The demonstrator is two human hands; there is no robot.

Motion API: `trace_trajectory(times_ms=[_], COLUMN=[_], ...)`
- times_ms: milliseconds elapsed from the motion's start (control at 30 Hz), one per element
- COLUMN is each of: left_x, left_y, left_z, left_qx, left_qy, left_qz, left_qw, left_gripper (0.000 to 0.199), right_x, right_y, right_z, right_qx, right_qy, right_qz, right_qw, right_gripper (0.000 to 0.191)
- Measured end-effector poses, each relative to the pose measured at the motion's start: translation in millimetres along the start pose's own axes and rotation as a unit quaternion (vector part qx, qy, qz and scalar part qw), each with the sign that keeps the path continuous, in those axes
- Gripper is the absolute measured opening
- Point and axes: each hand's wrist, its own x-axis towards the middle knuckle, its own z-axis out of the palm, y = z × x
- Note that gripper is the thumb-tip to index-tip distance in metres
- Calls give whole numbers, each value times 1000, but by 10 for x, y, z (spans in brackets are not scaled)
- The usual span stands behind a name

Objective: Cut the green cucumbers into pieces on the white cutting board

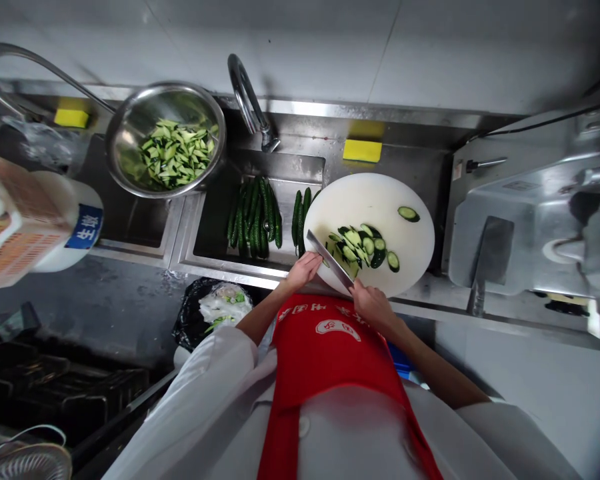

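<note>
My right hand [371, 303] is wrapped round the handle of a kitchen knife [331, 261], whose wide blade points up and left across the round white cutting board [410, 190]. To the right of the blade lies a pile of sliced cucumber [353, 244], with one cucumber slice [409, 214] apart near the board's right rim. At the board's left edge, my left hand [305, 269] has its fingers pressed together close to the blade. A bit of green shows by the fingertips, but what they hold is mostly hidden.
Whole cucumbers [254, 217] lie in the sink [199, 230] left of the board, under a curved faucet [245, 93]. Farther left, a steel bowl [125, 160] holds cut cucumber pieces. A yellow block [363, 151] sits behind the board. A black-lined bin [187, 317] stands below the counter.
</note>
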Motion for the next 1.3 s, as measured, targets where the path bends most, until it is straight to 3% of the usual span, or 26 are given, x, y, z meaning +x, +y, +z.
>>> trace_trajectory(times_ms=[133,267,400,500,600,667,767,833,900,1000,1067,1167,1300], left_x=[7,2,67,366,982,1486,2159,2487,2725,2962,3052,3094,3047], left_y=[4,21,153,347,516,569,590,607,635,659,639,580,597], left_z=[-9,26,8,-167,-328,-273,118,491,853,1246,1379,1423,1414], left_qx=[-6,-14,-16,-31,-40,-55,-60,-52,-40,-28,-36,-58,-90], left_qy=[9,22,50,136,224,159,-36,-83,-87,-94,-108,-137,-179], left_qz=[1,-16,-39,-65,-102,-75,-10,-1,-11,-25,-23,-12,-8], left_qw=[1000,1000,998,988,968,983,997,995,995,995,993,989,980], left_gripper=[24,23,22,18,16,15,18,24,27,24,15,7,10], right_x=[-45,99,108,-52,-220,-279,-283,-259,-237,-228,-236,-249,-249], right_y=[19,-54,61,224,298,280,207,168,152,169,198,244,274], right_z=[-2,-34,-145,-184,-136,-72,35,93,132,164,179,207,247], right_qx=[1,26,48,42,28,20,16,18,22,34,47,62,69], right_qy=[-3,-4,16,32,34,30,24,22,20,25,36,52,66], right_qz=[-4,-14,-18,6,-16,-38,-52,-50,-44,-41,-41,-27,-17], right_qw=[1000,1000,999,999,999,999,998,998,999,998,997,996,995], right_gripper=[37,34,34,37,37,35,32,31,31,31,31,32,32])
